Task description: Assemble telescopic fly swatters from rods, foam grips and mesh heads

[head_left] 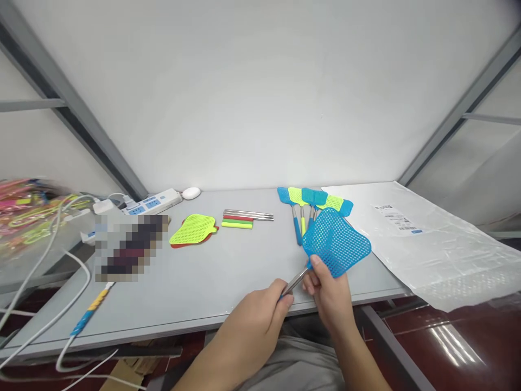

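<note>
A blue fly swatter head [336,243] is held above the grey table's [203,282] front edge. My right hand [330,296] pinches its base near the neck. My left hand [260,320] is closed round the swatter's metal rod [296,282], which joins the head. A pile of finished swatters [313,203] with blue and yellow-green heads lies just behind the held one. Loose heads, yellow-green on red [193,230], lie at the table's middle left. Beside them are coloured grips and metal rods [244,218].
A power strip [152,203] and a white round device [191,193] sit at the back left, with cables trailing off the left edge. A clear plastic bag [427,239] covers the right side. Bright coloured items [24,212] are heaped at far left. A blurred patch hides something on the left.
</note>
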The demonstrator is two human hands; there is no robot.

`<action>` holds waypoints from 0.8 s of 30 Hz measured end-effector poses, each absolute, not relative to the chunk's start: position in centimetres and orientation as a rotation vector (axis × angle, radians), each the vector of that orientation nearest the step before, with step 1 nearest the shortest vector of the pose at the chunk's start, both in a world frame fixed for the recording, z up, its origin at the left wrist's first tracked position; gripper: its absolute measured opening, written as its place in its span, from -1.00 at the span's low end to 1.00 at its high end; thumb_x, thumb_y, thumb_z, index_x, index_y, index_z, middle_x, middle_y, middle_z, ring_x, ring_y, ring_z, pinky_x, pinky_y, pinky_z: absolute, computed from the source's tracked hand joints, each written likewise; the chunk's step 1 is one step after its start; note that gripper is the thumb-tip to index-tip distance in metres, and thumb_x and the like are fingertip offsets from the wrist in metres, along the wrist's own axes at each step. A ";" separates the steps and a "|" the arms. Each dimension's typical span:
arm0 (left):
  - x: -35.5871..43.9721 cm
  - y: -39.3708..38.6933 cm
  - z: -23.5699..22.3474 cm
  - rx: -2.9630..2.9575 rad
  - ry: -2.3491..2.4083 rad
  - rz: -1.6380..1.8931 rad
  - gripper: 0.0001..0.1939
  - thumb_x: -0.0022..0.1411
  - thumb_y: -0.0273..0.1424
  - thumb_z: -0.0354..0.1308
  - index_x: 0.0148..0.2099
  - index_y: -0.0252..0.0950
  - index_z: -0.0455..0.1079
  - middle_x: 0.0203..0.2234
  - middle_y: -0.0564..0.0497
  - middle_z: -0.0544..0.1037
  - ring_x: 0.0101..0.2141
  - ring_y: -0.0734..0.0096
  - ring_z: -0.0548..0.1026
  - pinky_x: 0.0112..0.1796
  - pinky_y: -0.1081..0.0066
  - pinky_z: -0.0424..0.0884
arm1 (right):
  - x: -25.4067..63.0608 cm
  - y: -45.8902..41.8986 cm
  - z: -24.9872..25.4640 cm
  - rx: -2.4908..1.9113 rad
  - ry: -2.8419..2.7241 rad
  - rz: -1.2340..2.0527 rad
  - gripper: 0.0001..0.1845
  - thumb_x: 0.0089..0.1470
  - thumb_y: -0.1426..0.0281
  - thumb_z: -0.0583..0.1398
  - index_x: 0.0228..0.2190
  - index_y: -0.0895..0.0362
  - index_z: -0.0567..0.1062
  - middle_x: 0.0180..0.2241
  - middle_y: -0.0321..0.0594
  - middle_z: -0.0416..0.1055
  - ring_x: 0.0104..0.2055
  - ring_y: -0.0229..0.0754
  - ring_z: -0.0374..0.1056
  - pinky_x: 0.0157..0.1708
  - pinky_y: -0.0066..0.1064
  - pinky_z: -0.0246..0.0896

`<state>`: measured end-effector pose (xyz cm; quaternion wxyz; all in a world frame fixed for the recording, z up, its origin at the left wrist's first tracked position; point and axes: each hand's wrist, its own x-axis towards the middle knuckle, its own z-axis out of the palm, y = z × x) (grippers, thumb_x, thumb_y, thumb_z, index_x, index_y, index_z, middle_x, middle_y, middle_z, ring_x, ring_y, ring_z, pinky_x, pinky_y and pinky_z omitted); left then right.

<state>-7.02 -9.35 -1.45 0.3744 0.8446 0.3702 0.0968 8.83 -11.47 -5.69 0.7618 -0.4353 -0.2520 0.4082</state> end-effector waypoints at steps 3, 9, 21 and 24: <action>-6.5 -8.9 -1.3 1.603 0.702 0.118 -0.67 0.38 -0.08 -0.17 -0.18 -0.19 0.23 -0.59 0.15 0.34 -0.65 0.49 0.33 -0.58 0.49 0.25 | 8.6 -11.7 -6.1 -1.029 -0.658 0.956 -0.62 0.04 0.19 0.29 -0.55 0.09 0.24 -0.72 -0.52 0.10 -0.70 -0.40 0.05 -0.68 -0.52 0.00; -2.5 -6.9 -1.9 0.904 0.408 0.088 -0.60 0.36 -0.02 -0.16 -0.15 -0.23 0.24 -0.74 0.29 0.08 -0.82 0.65 -0.07 -0.78 0.61 0.02 | 10.4 -12.0 -5.6 -1.127 -0.699 0.912 -0.68 0.05 0.16 0.28 -0.49 0.12 0.37 -0.71 -0.49 0.16 -0.65 -0.39 0.08 -0.60 -0.52 0.05; -4.2 -3.1 3.8 2.350 0.712 -0.056 -0.64 0.39 -0.14 -0.17 -0.37 -0.20 0.23 -0.52 0.12 0.39 -0.49 0.44 0.32 -0.47 0.47 0.13 | 15.5 -13.2 -4.5 -0.988 -0.563 0.614 -0.78 0.03 0.29 0.33 -0.40 0.09 0.39 -0.59 -0.49 0.25 -0.67 -0.36 0.22 -0.55 -0.41 0.16; -6.6 -2.3 4.8 2.442 0.829 -0.070 -0.63 0.39 -0.11 -0.16 -0.37 -0.18 0.26 -0.53 0.13 0.43 -0.48 0.41 0.37 -0.45 0.47 0.16 | 16.5 -13.2 -3.7 -0.932 -0.456 0.529 -0.73 0.00 0.30 0.35 -0.46 0.10 0.34 -0.62 -0.52 0.15 -0.67 -0.38 0.20 -0.55 -0.41 0.21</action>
